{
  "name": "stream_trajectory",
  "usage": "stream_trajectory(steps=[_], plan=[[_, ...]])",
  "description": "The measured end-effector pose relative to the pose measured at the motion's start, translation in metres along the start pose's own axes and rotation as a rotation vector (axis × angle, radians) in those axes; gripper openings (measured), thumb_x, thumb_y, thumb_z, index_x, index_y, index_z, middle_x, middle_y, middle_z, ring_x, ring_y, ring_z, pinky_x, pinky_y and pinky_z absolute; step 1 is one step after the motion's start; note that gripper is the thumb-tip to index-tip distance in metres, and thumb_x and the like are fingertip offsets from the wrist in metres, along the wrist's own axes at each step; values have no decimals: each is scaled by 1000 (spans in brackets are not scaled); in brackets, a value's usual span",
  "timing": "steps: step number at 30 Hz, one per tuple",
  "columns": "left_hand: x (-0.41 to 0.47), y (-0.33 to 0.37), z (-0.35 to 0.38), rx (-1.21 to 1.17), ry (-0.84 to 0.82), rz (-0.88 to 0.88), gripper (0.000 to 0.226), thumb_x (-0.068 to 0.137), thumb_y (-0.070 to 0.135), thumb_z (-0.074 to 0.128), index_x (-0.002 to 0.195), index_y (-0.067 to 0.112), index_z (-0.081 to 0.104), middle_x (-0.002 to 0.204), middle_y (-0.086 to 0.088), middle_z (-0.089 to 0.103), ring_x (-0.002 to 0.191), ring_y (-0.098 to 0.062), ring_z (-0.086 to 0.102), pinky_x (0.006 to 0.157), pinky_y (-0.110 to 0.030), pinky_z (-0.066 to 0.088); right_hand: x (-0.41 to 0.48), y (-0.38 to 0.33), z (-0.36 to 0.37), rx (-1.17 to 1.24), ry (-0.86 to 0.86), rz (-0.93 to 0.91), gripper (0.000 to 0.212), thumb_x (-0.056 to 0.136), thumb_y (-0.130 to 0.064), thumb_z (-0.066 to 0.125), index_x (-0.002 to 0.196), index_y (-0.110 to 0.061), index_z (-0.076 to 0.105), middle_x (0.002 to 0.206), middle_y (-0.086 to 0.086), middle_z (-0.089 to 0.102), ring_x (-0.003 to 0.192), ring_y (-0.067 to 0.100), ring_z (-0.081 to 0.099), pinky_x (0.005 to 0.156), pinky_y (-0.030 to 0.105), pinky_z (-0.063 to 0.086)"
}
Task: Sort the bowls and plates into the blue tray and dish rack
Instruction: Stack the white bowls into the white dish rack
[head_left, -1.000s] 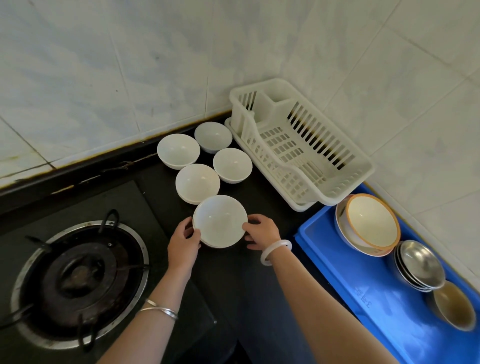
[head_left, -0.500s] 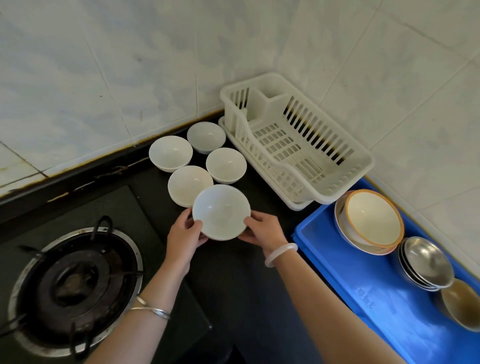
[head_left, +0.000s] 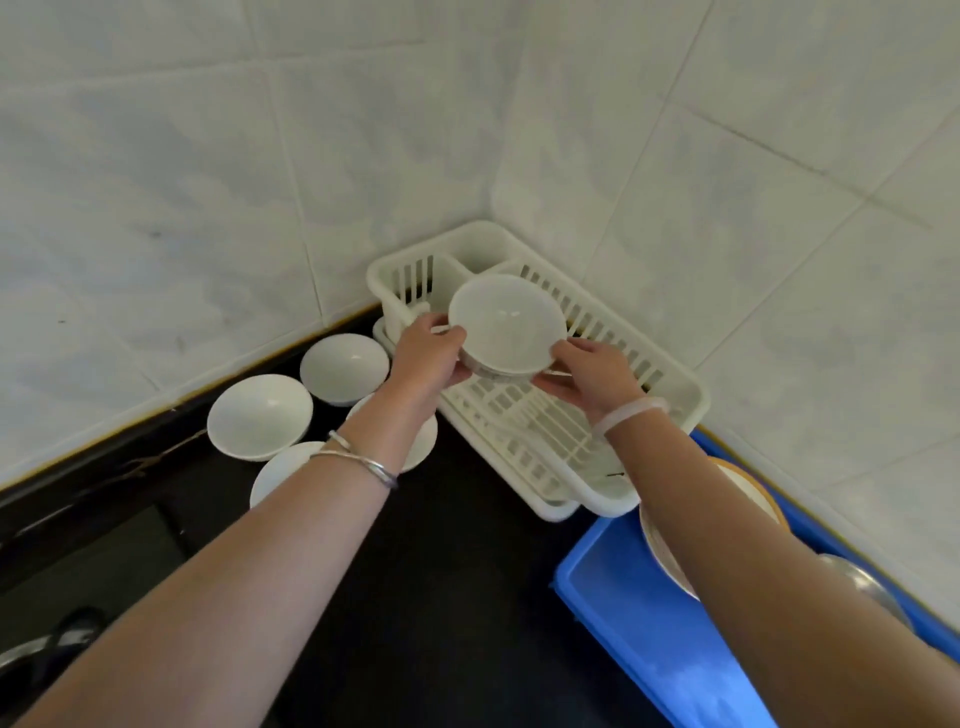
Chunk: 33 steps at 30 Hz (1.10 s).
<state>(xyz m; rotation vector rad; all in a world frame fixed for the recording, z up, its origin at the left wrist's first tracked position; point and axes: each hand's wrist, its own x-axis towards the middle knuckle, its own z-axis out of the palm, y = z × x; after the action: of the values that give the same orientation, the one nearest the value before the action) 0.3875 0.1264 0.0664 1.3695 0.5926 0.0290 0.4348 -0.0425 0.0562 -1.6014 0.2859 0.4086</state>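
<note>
A white bowl (head_left: 506, 325) is held in the air above the far end of the white dish rack (head_left: 670, 387). My left hand (head_left: 428, 353) grips its left rim and my right hand (head_left: 592, 374) grips its right rim. Several more white bowls stand on the dark counter left of the rack, among them one bowl (head_left: 260, 423) near the wall and another (head_left: 344, 368) behind it; my left arm hides parts of two others. The blue tray (head_left: 639, 618) lies at the lower right with a large orange-rimmed bowl (head_left: 748, 491) and a metal bowl (head_left: 867, 587), mostly hidden by my right arm.
Tiled walls meet in a corner right behind the rack. A gas burner grate (head_left: 52, 642) shows at the lower left edge. Dark counter (head_left: 452, 571) stretches between the bowls and the blue tray.
Both hands have lifted the white bowl from the counter and carried it up and right over the dish rack. The camera has swung toward the corner.
</note>
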Motion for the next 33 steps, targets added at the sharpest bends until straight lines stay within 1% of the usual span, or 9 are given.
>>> stream_trajectory(steps=[7,9,12,15,19,24,27,30,33], plan=[[74,-9,34,62,-32,-111,39,94,9,45,133,7,45,128,-15,50,99,-27,54,70,-35,53,73,6,2,56,63,136,9,91,-3,51,90,0,60,83,12,62,70,22,64,54,30,59],[90,-16,38,73,-42,-146,40,94,7,43,134,6,44,131,-18,50,98,-27,52,71,-36,53,89,10,4,32,79,162,14,92,-2,50,101,2,59,88,14,61,73,23,63,63,33,56],[108,-24,46,96,-50,-191,39,93,2,40,132,2,45,130,-22,50,106,-35,54,86,-47,52,105,13,5,32,96,181,12,92,2,48,98,2,58,101,18,58,91,30,60,74,38,53],[123,-31,54,130,-15,-226,38,91,-4,39,128,0,48,116,-19,53,98,-32,52,92,-50,50,118,13,7,3,121,184,15,92,3,46,100,2,59,102,18,57,104,36,58,74,37,52],[134,-39,58,128,7,-262,38,91,-5,37,126,3,51,113,-16,53,97,-31,52,88,-45,50,129,16,9,-10,117,176,26,94,-1,47,116,4,58,99,15,57,93,32,57,57,31,52],[142,-49,58,107,37,-244,36,92,-4,39,125,1,53,102,-12,52,71,-23,52,81,-44,52,140,22,10,3,117,183,30,95,-4,47,123,4,54,101,14,55,96,33,57,67,34,51],[142,-50,60,121,36,-198,36,93,-1,42,127,1,51,107,-18,54,86,-28,53,89,-45,50,146,24,8,9,126,164,31,96,-5,45,125,4,53,106,16,56,103,35,57,72,36,51],[142,-51,60,107,33,-170,35,93,1,43,127,0,52,123,-21,55,90,-27,52,88,-41,50,148,28,7,33,136,137,27,97,-9,46,118,3,56,102,14,56,102,35,56,80,40,52],[142,-54,61,97,46,-142,36,93,2,45,128,1,51,126,-19,55,87,-26,54,85,-39,51,148,32,7,88,152,133,16,96,-16,47,87,-8,58,85,6,56,80,24,57,86,44,53]])
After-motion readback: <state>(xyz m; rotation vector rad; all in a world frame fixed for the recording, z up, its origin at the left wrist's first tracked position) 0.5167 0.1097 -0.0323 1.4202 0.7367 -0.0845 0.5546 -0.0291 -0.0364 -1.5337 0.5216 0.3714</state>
